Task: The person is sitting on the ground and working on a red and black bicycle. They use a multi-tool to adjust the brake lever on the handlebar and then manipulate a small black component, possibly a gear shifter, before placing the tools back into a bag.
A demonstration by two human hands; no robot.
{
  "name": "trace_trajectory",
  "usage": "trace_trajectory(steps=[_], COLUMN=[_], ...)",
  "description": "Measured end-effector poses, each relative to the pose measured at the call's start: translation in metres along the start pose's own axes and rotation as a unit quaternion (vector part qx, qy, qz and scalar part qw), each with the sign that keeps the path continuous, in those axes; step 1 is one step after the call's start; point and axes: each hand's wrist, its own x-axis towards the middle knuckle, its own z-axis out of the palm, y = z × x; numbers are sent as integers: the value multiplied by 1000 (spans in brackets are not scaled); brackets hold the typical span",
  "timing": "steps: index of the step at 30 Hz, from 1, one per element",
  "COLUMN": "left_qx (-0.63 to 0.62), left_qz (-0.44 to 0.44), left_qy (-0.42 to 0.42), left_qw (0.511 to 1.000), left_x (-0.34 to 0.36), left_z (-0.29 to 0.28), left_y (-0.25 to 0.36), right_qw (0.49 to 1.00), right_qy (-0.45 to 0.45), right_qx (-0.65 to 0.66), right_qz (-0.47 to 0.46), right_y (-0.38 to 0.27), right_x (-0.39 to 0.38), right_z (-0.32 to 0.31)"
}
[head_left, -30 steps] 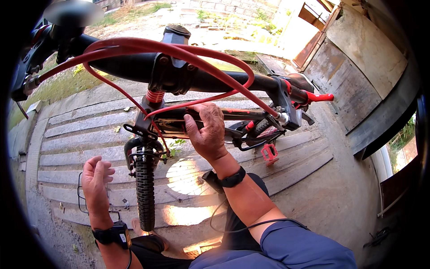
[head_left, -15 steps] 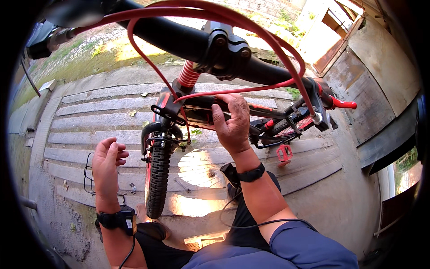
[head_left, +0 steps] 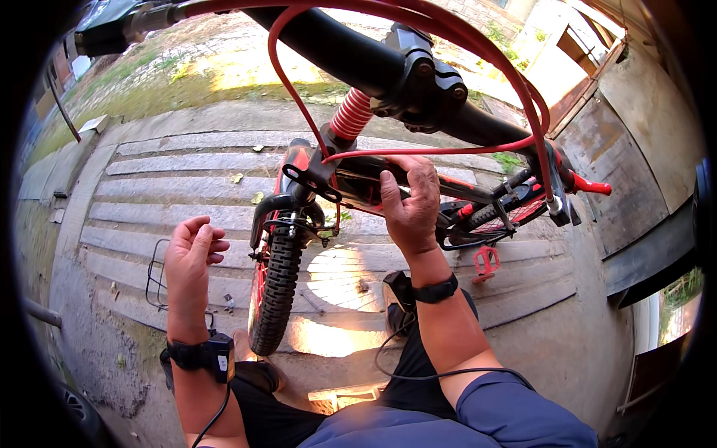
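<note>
A black and red bicycle stands before me, its knobby front wheel (head_left: 276, 295) pointing toward my feet. My right hand (head_left: 414, 201) is at the bicycle's top tube (head_left: 366, 170), with its fingers over the far side and its thumb on the near side. Part of the tube is hidden behind that hand. Left of the wheel, my left hand (head_left: 193, 261) hovers apart from the bicycle, fingers loosely bent, nothing seen in it. Above both hands runs the black handlebar (head_left: 328, 56), clamped by a stem (head_left: 426, 75), with red cables (head_left: 448, 150) looping around it.
Slatted stone paving (head_left: 187, 187) lies under the bicycle. A red pedal (head_left: 486, 261) sticks out beyond my right forearm. A thin black wire frame (head_left: 155, 276) rests on the ground by my left hand. Weathered panels (head_left: 609, 149) stand along the right side.
The bicycle and both hands appear farther right in the picture, mostly because the view shifted. My right hand stays at the top tube, and my left hand keeps its loose bend.
</note>
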Motion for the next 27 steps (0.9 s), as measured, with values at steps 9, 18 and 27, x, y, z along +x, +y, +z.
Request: trace_trajectory(steps=[9,18,27], left_qx=[-1,4,-9], left_qz=[5,-5,-6], left_qy=[6,-8,0], left_qw=[1000,1000,1000], left_x=[-1,1,0], left_z=[1,-2,-1], left_y=[1,-2,0], right_qw=[1000,1000,998], right_qy=[-1,-11,-29], right_qx=[-1,-7,3], right_qz=[2,17,46], right_y=[0,-1,-2], right_x=[0,-2,-3], right_z=[0,-1,-2])
